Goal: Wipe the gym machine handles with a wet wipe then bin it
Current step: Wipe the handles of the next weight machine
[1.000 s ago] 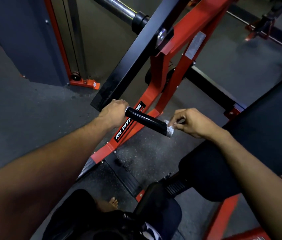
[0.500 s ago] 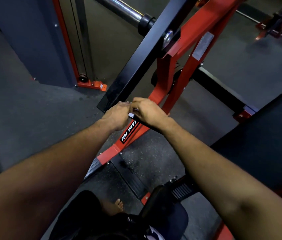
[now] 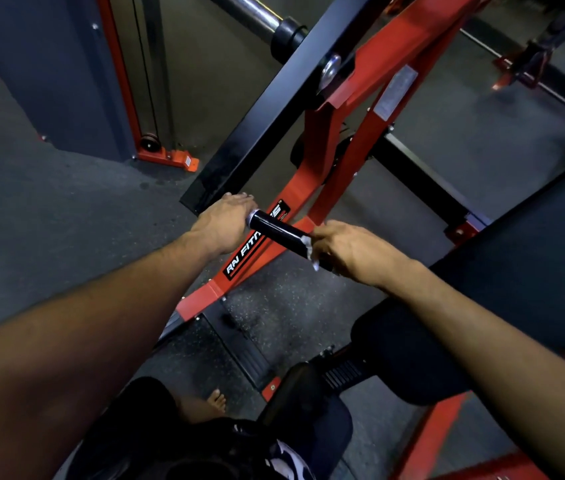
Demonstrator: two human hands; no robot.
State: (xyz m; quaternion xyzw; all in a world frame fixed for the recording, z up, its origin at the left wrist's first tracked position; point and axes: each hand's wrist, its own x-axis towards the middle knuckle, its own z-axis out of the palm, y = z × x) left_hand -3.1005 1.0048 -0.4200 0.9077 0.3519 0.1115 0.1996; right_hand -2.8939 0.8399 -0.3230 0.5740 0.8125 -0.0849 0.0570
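On the black handle (image 3: pixel 279 232), I see my left hand (image 3: pixel 225 225) gripping its far end; my right hand (image 3: pixel 346 252) clamps the wet wipe (image 3: pixel 308 245) around its near end.

Both forearms bare to the frame edge, no sleeves, watch or bands visible. Left hand (image 3: pixel 227 220) and right hand (image 3: pixel 350 252): no gloves, no rings that I can make out. Dark shorts (image 3: pixel 142 410) on the legs. Foot (image 3: pixel 217 403) bare, toes showing. Black-and-white patterned fabric (image 3: pixel 288 459) low at the waist, too dim to identify.
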